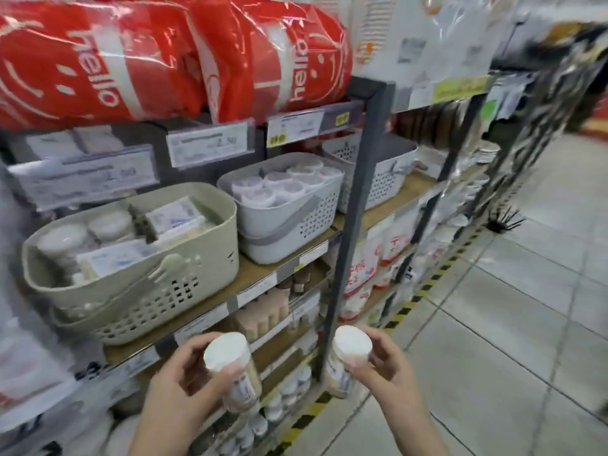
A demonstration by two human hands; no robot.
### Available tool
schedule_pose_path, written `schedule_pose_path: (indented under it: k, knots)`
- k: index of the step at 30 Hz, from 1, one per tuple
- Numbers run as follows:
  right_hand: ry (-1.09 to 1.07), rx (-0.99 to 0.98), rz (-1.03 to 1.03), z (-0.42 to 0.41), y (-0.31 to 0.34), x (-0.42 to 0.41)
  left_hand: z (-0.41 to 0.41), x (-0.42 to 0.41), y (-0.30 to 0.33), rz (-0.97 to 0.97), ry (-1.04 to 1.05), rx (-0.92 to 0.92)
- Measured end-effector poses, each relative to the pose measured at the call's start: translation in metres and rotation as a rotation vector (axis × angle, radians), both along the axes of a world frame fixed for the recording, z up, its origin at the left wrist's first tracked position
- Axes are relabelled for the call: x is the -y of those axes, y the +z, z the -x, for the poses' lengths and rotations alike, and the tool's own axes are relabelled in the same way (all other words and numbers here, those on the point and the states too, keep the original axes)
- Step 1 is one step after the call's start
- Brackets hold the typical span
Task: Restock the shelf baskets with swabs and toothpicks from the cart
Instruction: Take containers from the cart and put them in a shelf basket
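Left hand (184, 373): clamped round white-lidded jar (230, 366), below beige basket (138, 258). Right hand (381, 360): clamped round second jar (348, 353), below grey basket (283, 205).

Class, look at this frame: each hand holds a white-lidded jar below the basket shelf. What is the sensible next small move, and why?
Probably lift the left hand and its jar up to the beige basket directly above, which already holds similar round jars beside flat packets. The grey basket looks packed with lids, so the right hand should likely wait with its jar.
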State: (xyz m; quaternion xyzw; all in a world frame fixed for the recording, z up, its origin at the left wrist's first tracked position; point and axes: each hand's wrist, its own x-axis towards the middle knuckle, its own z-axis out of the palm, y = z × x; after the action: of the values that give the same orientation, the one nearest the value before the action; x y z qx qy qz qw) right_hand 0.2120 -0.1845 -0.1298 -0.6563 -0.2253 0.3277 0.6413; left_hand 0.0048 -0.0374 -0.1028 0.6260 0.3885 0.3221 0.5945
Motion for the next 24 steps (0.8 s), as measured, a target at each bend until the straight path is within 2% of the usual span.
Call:
schedule_pose_path:
  k: [6, 14, 20, 24]
  knots:
    - [-0.235, 0.056, 0.001, -0.063, 0.007, -0.003, -0.096, -0.044, 0.001, -0.036, -0.192, 0.061]
    - [-0.459, 0.044, -0.021, -0.145, 0.004, 0.011, -0.213, -0.044, 0.019, -0.085, -0.350, 0.096]
    - [-0.454, -0.007, -0.037, -0.250, -0.005, 0.010, -0.319, -0.034, 0.010, -0.053, -0.314, 0.122]
    - [-0.350, -0.012, -0.035, -0.328, -0.002, 0.014, -0.387, -0.019, 0.009, -0.051, -0.225, 0.140]
